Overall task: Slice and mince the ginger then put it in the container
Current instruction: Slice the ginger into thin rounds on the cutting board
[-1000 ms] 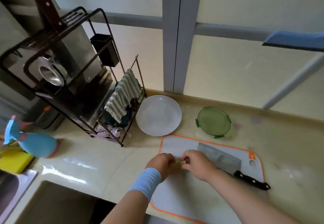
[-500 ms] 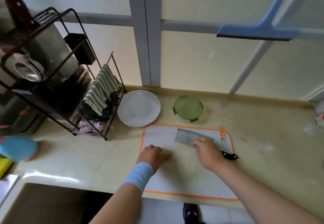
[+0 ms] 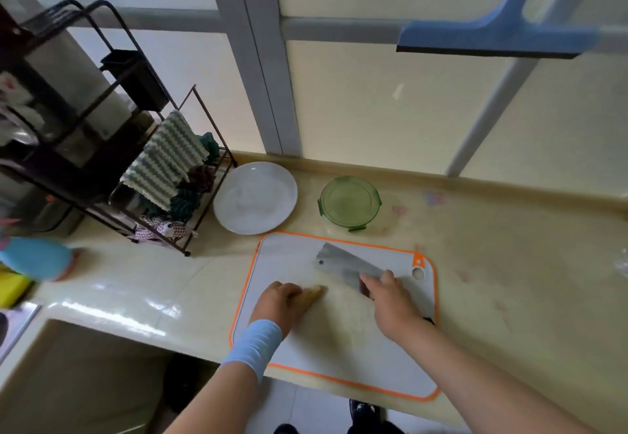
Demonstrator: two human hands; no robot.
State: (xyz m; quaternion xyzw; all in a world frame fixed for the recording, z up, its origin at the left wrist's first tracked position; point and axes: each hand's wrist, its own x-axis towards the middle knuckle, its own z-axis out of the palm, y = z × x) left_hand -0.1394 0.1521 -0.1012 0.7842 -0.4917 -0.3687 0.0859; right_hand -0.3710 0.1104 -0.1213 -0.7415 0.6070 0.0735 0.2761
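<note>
Fingers (image 3: 289, 290) of the left hand (image 3: 277, 308) curl over the one ginger (image 3: 313, 293) piece on the single cutting board (image 3: 323, 348). Its long axis lies left-right, its tip toward the one cleaver (image 3: 343, 263), whose handle the right hand (image 3: 390, 301) grips. Farther back on the bench (image 3: 509, 263) sit one green container (image 3: 376, 203) and one white plate (image 3: 255, 197).

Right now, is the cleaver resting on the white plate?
No, the cleaver is over the cutting board with the right hand gripping its handle, while the white plate sits apart behind the board.
</note>
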